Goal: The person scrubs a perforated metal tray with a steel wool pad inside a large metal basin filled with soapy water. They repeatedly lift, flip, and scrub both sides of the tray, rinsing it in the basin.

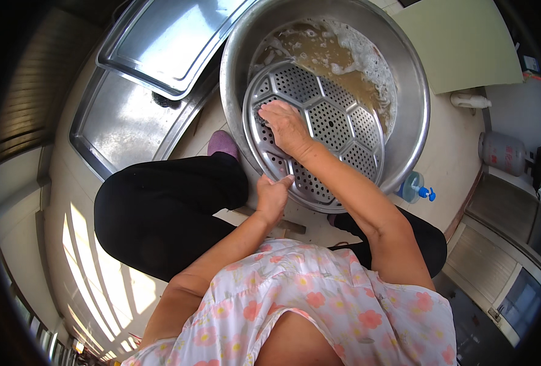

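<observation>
A round perforated steel steamer plate (330,120) leans inside a large steel basin (412,87), its near edge resting over the basin's near rim. My left hand (271,197) grips the plate's near edge, thumb on the upper face. My right hand (289,128) lies on the plate's left part, with a dark mesh scouring pad (258,112) under its fingers. The pad is mostly hidden by the hand. Cloudy brown water (318,57) with white foam (364,55) lies in the basin, covering the plate's far edge.
Two rectangular steel trays overlap at left, the upper tray (160,45) lying over the lower tray (119,119). A dark scouring pad (166,100) sits between them. Right of the basin are a blue-capped pump bottle (414,187), a white bottle (469,100), a gas cylinder (503,153) and a pale green board (458,43).
</observation>
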Tool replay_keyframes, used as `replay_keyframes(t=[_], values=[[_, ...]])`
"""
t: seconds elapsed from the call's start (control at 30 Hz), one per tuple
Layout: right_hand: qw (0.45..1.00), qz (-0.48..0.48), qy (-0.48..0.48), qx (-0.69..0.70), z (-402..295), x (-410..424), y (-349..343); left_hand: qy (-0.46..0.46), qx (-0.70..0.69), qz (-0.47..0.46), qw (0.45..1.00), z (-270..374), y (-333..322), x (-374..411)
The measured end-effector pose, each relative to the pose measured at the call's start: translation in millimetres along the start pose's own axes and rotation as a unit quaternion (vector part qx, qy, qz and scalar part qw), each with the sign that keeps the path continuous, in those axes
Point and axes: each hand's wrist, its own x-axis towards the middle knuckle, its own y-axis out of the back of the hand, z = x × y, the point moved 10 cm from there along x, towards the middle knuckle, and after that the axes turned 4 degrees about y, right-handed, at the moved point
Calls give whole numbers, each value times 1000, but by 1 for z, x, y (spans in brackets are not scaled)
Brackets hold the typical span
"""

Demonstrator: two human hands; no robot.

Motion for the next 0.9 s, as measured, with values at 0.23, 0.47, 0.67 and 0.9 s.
replay_keyframes(t=[0.23,0.47,0.67,0.9], values=[[999,-40,-7,-27,1,0,-1,2,-7,8,1000,6,-4,0],[998,-54,19,-2,-23,-25,8,8,-48,-2,999,-3,1,12],[998,-28,4,-56,30,20,-16,25,2,2,1000,-20,7,21],[991,-53,95,80,-17,-10,0,26,-29,-3,999,0,3,17]])
